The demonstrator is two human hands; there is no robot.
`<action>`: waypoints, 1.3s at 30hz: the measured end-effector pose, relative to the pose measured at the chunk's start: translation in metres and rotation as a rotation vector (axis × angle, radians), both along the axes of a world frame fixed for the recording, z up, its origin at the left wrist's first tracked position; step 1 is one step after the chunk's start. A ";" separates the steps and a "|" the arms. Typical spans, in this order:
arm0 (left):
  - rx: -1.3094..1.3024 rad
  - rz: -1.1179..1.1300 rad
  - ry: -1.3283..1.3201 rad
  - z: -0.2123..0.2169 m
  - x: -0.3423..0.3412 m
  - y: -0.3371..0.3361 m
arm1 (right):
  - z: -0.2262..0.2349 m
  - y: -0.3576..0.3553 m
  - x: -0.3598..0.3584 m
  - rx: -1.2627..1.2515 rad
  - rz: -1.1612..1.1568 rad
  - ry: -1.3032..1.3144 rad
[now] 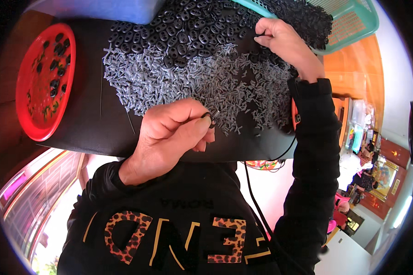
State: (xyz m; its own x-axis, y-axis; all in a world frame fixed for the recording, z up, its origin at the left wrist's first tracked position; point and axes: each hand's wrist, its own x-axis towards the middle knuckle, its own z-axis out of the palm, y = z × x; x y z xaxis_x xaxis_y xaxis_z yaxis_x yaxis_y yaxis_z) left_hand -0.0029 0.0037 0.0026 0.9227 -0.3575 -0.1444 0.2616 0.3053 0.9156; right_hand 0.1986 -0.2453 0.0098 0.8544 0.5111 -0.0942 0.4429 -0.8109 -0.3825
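My left hand (170, 135) is closed near the table's front edge, pinching a small black cord lock part (208, 117) between thumb and forefinger. A small metal spring (216, 113) stands out from that part. At the far right my right hand (287, 45) reaches over the small black parts (273, 58), thumb and fingertips drawn together; what they pinch, if anything, is too small to make out. A wide heap of loose springs (156, 78) lies between my hands. Beyond it spread many black oval two-hole cord lock pieces (183, 36).
A red tray (24, 98) with several black pieces stands at the left. A translucent blue bin (110, 10) is at the back. A green basket (353, 34) at the back right holds black parts. Dark cable (250, 183) hangs by my right arm.
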 end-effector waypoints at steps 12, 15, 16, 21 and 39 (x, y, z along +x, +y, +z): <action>0.001 0.077 0.092 0.010 -0.011 -0.016 | -0.011 0.001 -0.013 -0.053 0.048 -0.193; -0.008 0.092 0.080 0.013 -0.010 -0.021 | -0.006 0.016 -0.020 -0.187 -0.008 -0.190; -0.003 0.092 0.072 0.014 -0.011 -0.023 | -0.007 0.015 -0.024 -0.172 0.000 -0.206; -0.063 0.104 0.065 0.011 -0.007 -0.022 | 0.018 0.017 -0.033 0.093 -0.017 0.007; -0.146 0.077 -0.057 0.009 0.007 -0.035 | 0.068 0.026 -0.117 0.857 -0.026 0.657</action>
State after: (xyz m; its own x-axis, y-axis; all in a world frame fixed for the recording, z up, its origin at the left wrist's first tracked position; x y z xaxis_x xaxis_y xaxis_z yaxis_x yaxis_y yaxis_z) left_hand 0.0040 -0.0311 0.0117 0.9533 -0.2989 -0.0428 0.1813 0.4531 0.8728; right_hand 0.0819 -0.2194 0.0782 0.7785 0.6076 -0.1573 -0.0692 -0.1660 -0.9837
